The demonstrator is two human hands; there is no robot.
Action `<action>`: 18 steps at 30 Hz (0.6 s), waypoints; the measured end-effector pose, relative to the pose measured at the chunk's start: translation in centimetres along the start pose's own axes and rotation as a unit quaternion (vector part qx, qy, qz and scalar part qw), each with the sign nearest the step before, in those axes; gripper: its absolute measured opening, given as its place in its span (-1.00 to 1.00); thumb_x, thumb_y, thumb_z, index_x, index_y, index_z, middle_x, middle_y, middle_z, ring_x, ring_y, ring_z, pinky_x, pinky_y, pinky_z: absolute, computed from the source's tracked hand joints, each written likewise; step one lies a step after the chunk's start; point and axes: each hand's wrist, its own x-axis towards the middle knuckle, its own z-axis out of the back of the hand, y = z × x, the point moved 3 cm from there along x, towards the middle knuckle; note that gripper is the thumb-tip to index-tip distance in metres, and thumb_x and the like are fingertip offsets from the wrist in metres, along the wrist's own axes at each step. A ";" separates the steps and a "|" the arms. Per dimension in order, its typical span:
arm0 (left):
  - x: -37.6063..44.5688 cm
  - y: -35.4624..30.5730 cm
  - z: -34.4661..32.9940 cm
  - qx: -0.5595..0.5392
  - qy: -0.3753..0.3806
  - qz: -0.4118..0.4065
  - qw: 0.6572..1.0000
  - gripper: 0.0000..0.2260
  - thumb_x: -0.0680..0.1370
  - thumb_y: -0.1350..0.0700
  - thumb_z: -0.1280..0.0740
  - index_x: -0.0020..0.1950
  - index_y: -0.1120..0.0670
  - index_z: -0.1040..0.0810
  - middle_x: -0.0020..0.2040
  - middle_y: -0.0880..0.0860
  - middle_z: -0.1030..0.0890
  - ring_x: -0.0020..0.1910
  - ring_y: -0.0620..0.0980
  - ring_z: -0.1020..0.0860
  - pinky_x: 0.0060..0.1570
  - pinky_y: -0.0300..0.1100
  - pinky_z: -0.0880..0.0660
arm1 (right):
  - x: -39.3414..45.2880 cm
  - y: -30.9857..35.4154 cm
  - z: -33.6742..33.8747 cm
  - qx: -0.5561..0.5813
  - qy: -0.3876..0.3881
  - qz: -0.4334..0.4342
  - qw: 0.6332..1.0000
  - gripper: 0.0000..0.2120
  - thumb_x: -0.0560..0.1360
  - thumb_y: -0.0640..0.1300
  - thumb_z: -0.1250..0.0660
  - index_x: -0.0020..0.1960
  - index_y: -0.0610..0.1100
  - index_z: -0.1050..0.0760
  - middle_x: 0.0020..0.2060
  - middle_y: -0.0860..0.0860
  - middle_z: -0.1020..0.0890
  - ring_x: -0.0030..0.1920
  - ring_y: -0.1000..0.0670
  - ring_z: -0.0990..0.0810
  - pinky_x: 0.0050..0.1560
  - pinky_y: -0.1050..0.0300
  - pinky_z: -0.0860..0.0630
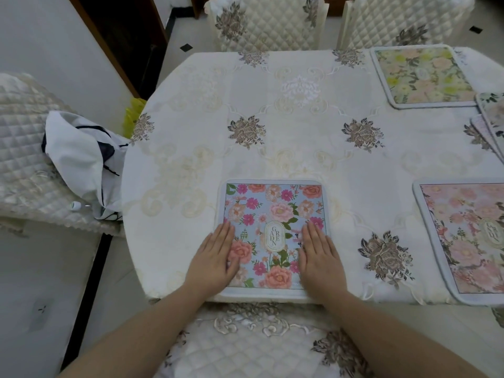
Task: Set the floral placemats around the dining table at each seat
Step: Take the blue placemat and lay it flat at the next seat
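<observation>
The blue floral placemat (275, 211) lies flat on the dining table (300, 148), in the lower middle of the frame, at the table edge that is nearest to the camera. Its near edge runs along this table edge and its sides look square to it. The small oval label in its middle has the word GARDEN written from top to bottom, so the print stands upright toward the viewer. From this wide-angle view I cannot tell surely which side is the long one.

The left hand (215, 257) rests flat on the left border of this placemat, fingers straight and pressed together, pointing to the far side of the table. The right hand (319, 255) lies in the same way on the right part of the placemat, fingers straight and close together.

A pink placemat (463, 241) lies at the lower right of the frame, also at the near edge, partly cut by the frame. A yellow-green placemat (422, 75) lies at the upper right, in front of a quilted chair (403, 20). Between these two, at the right edge of the frame, some more placemats (491, 124) lie overlapped.

At the left of the frame a white cloth bag (81, 156) rests on another quilted chair (24, 148)
</observation>
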 end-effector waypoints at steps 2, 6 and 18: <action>-0.2 0.6 0.1 0.007 0.009 -0.004 1.000 -0.40 0.65 -0.19 0.05 0.61 0.07 0.01 0.62 0.02 0.00 0.59 -0.06 0.01 0.53 -0.07 0.04 | 0.0 -0.9 0.1 -0.006 -0.008 -0.003 1.000 -0.44 0.64 0.04 0.18 0.59 -0.13 0.10 0.58 0.00 0.05 0.56 0.05 0.14 0.52 0.03 0.09; -0.1 0.5 0.2 0.012 0.011 -0.009 1.000 -0.40 0.65 -0.18 0.04 0.61 0.08 0.02 0.62 0.03 -0.01 0.59 -0.05 0.02 0.53 -0.05 0.04 | 0.0 -2.3 0.8 0.029 -0.010 -0.012 0.999 -0.43 0.62 0.04 0.16 0.59 -0.10 0.08 0.57 0.01 -0.03 0.56 0.06 0.06 0.53 0.06 0.05; 5.0 -1.8 3.1 -0.026 -0.108 0.003 0.994 -0.57 0.60 0.02 -0.08 0.38 0.18 -0.47 0.33 0.13 -0.52 0.34 0.09 -0.46 0.51 -0.08 0.01 | 4.9 0.8 3.2 0.073 -0.020 0.001 0.997 -0.46 0.63 0.05 0.08 0.54 -0.16 -0.15 0.51 -0.07 -0.25 0.53 -0.02 -0.13 0.53 0.07 0.11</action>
